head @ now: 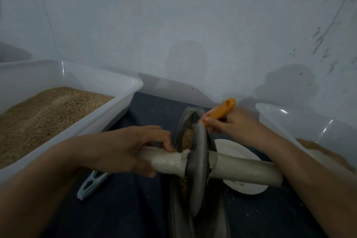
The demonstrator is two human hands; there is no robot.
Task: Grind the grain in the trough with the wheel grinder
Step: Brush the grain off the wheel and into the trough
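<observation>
- Wheel grinder (198, 168) standing up on its edge in the long dark trough (191, 117), right in the middle.
- Brown grain (187, 137) lying in the trough, just behind the wheel.
- Left hand (135, 150) curled around the pale handle (166, 162) left of the wheel.
- Right hand (233, 123) pinching an orange tool (222, 111), its tip touching the wheel's top edge.
- 1 white tub (108, 106) of grain far left of the wheel.
- White plate (231, 149) just right of the wheel.

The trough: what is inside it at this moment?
Inside the trough lie brown grain and the wheel grinder, standing on edge. The wheel hides the trough's bottom and right side.
</observation>
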